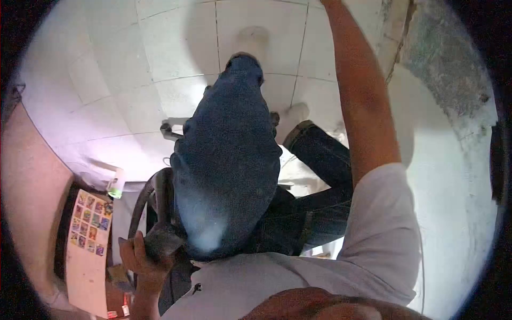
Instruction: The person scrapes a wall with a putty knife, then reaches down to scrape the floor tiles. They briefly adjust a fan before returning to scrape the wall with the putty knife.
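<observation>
My left hand (143, 260) is at the lower left, its fingers closed around the dark pad of a chair's armrest (162, 241). A curved black arm frame (143, 200) rises from that pad. Beside it, filling the middle of the view, is a long dark blue cloth-covered chair part (229, 154) that narrows towards the top. Small dark casters (166, 129) stick out past its edges. My right arm (362, 90) reaches up past the top edge, so the right hand is out of frame.
White floor tiles (181, 42) lie beyond the chair. My legs in dark jeans (320, 154) are bent at its right. On the left are a board with rows of small colourful pictures (85, 256) and a white-and-green roll-like thing (115, 184). A worn grey patch (448, 58) shows at the upper right.
</observation>
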Demonstrator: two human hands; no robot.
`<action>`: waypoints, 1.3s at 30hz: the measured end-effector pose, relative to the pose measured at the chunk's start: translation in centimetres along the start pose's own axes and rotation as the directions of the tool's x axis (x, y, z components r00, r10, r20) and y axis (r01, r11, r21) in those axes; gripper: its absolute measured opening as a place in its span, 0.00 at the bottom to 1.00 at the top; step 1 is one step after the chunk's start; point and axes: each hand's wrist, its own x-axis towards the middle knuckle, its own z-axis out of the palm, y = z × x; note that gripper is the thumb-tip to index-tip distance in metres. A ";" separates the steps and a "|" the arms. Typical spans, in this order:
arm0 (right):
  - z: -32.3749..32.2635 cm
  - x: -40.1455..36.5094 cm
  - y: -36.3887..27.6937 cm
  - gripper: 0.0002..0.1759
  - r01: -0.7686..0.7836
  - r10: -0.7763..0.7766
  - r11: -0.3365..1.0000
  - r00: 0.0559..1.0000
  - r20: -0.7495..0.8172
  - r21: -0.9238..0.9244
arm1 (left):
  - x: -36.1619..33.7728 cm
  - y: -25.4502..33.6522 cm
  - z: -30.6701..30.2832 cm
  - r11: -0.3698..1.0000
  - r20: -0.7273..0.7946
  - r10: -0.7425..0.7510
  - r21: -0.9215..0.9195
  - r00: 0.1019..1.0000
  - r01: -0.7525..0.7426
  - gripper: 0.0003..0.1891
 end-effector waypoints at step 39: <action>13.5 1.5 -6.2 0.14 0.166 -0.174 0.953 0.985 -0.010 -0.254 | 2.3 -0.6 -0.6 0.991 -0.104 0.115 -0.051 0.988 -0.121 0.35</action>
